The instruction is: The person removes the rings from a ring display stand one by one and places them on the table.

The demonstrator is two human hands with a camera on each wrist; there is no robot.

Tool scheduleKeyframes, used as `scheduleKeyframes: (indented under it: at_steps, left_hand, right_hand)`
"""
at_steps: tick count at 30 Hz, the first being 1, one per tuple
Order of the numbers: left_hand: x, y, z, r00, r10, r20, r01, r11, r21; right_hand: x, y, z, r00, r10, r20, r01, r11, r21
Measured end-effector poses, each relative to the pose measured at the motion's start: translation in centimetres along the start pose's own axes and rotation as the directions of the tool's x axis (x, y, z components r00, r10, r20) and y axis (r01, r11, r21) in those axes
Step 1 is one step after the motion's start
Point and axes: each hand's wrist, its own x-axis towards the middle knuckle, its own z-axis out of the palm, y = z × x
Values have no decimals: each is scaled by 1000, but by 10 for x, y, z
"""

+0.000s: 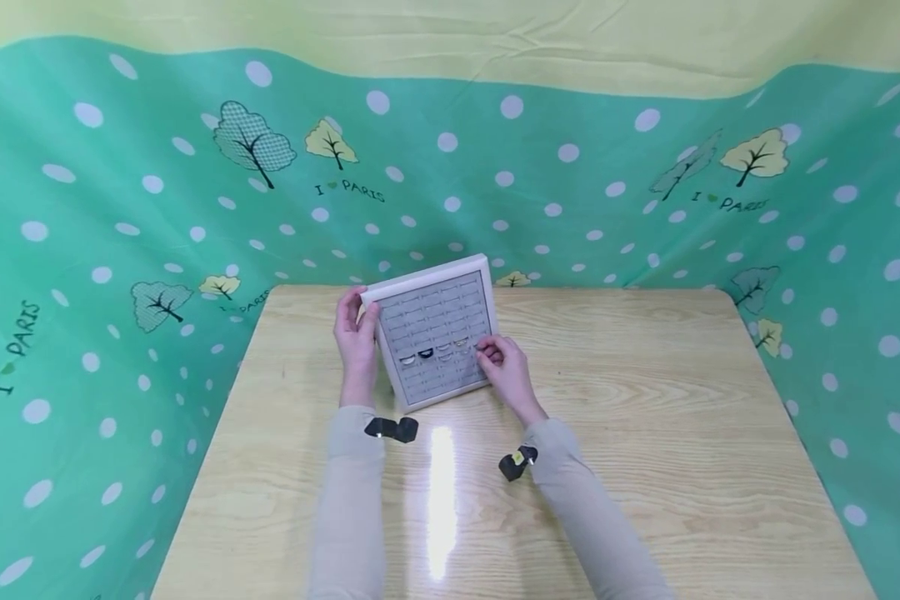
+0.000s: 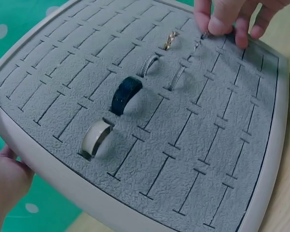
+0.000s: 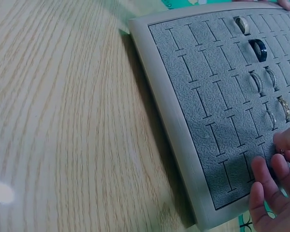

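A ring display tray (image 1: 423, 277) with a pale frame and slotted grey pad stands tilted on the table. My left hand (image 1: 356, 337) grips its upper left corner, thumb at the front edge. At the pad's right side, my right hand (image 1: 506, 371) pinches a small ring (image 3: 282, 152), mostly hidden by the fingertips. Seated in the slots are a wide cream ring (image 2: 93, 137), a dark blue ring (image 2: 123, 96), two silver rings (image 2: 147, 65), a gold ring (image 2: 170, 40) and a thin silver ring (image 2: 198, 46) close to the right fingertips.
The tray rests on a light wood table (image 1: 645, 433), towards its back edge. Green dotted cloth (image 1: 555, 167) hangs behind and at both sides. A bright light reflection lies on the wood in front of the tray.
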Motion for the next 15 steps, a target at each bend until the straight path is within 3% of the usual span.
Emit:
scheduleKeyframes:
  at_steps: [6, 15]
  left_hand:
    - [-1, -2, 4, 1000, 4, 7, -4, 1000, -15]
    - [-2, -3, 3, 1000, 21, -11, -21, 999, -28]
  right_hand:
    - [4, 1, 0, 1000, 15, -27, -16, 999, -45]
    - [4, 5, 0, 1000, -12, 14, 13, 999, -48]
